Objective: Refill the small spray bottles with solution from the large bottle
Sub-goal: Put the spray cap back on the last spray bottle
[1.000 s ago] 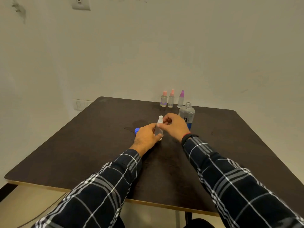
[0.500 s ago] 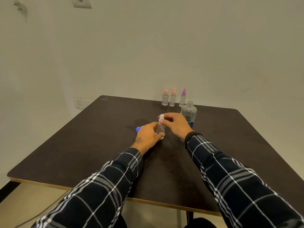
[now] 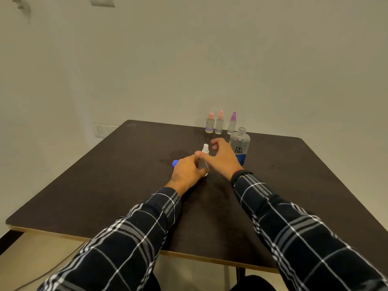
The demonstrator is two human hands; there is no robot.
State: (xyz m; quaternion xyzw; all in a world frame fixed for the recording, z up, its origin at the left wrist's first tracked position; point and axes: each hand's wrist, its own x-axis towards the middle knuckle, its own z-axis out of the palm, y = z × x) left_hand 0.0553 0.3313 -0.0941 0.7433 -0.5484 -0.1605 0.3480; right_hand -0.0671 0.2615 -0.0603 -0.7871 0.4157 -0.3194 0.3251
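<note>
The large bottle [image 3: 239, 147] is showing "re-nu" in dark letters on its clear body, just above a blue band; no other text is reading clearly.

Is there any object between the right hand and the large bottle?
Nothing visible. The right hand is just in front of the large bottle, overlapping its lower left side in the picture. The small spray bottle, gripped by the left hand, stands to the left, outside that path.

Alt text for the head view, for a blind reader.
A person's left hand grips a small clear spray bottle on a dark table, right hand close beside its white top. An uncapped large bottle stands behind, a blue cap at left, three spray bottles at the far edge.
</note>
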